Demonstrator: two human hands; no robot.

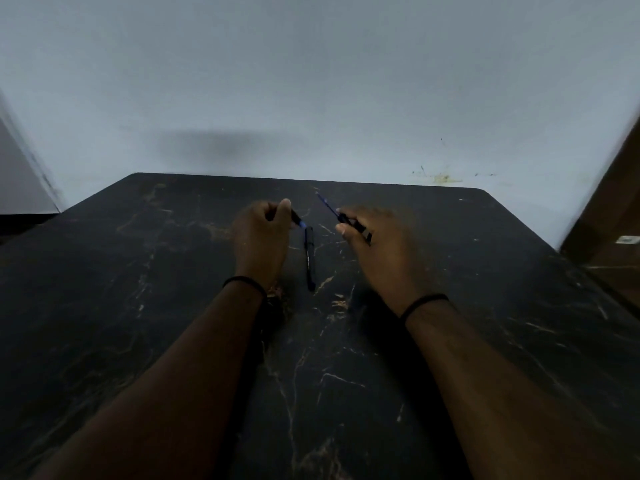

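Over the dark marbled surface (138, 306), the left hand (261, 237) was curled around a short dark pen piece (297, 219) with a blue end, while the right hand (381, 244) pinched a thin blue refill (327, 204) pointing far and left, and a black pen (310, 259) lay flat between them.

Mostly hidden inside the curled left hand (261, 237): short black tube with blue end (298, 221). Partly covered by fingers of the right hand (377, 244): thin blue rod (327, 204), blurred beyond the grip. Unreadable, between both grips: print on black plastic pen (309, 258).
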